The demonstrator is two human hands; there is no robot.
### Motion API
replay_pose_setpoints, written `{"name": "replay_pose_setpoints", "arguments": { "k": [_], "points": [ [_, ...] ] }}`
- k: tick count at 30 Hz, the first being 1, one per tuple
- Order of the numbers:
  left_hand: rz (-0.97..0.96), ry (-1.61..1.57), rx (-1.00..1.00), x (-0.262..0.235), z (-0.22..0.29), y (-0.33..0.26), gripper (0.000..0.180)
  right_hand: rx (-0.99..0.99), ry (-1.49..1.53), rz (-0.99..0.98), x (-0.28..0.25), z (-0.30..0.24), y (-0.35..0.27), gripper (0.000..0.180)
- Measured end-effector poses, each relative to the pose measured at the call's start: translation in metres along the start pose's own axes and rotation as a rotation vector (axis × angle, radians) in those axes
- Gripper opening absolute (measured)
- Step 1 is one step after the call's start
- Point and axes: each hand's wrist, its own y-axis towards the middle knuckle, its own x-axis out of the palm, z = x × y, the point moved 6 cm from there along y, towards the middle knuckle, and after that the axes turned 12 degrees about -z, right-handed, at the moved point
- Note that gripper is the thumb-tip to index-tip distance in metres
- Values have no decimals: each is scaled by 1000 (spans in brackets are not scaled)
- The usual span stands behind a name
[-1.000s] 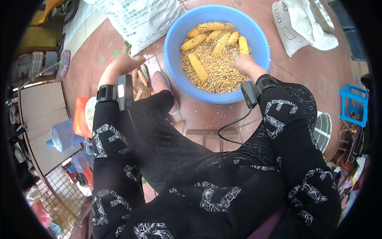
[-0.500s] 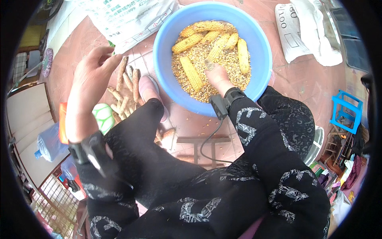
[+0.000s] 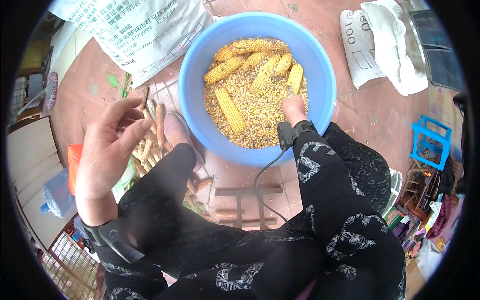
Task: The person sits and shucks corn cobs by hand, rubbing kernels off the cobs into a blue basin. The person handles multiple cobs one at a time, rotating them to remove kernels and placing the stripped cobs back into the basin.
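Red floor tiles (image 3: 387,120) carry a blue basin (image 3: 322,80) of loose kernels (image 3: 262,122) and yellow cobs (image 3: 230,110); inside, the right hand (image 3: 294,106) pinches something small, unclear. Left hand (image 3: 111,145) hangs empty, fingers loosely curled.

I'm looking through the left of two fisheye cameras on the wearer's head, aimed steeply down and a little forward, upright and unmirrored. The lap (image 3: 240,255) fills the bottom of my view; the tub (image 3: 320,85) sits beyond it, above centre. The left hand (image 3: 112,142) looms larger than the right hand (image 3: 294,106), so it's nearer my lens. The floor (image 3: 400,112) spreads wide around, its edges curving into a black rim.
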Motion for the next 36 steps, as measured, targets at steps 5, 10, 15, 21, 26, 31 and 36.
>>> {"name": "replay_pose_setpoints", "arguments": {
  "k": [5, 10, 15, 21, 26, 31, 36],
  "points": [
    [-71, 197, 81, 19, 18, 1, 43, 38, 605, -252, 26, -14, -29, 37],
    [-148, 450, 6, 53, 25, 11, 49, -44, 1023, -417, 14, -27, -100, 37],
    [-156, 489, 227, 95, 38, 19, 50, -239, 847, -755, -37, -50, -197, 43],
    [120, 824, 859, 147, 78, -21, 51, -589, 407, -1096, -132, -81, -275, 33],
    [-146, 163, 476, 157, 70, -33, 50, -670, 799, -1040, -173, -89, -286, 50],
    [-370, -536, 289, 180, 62, -59, 48, -769, 1082, -922, -161, -97, -276, 45],
    [-667, -837, 84, 210, 57, -63, 40, -985, 1087, -1112, -149, -107, -282, 40]
  ]
}}
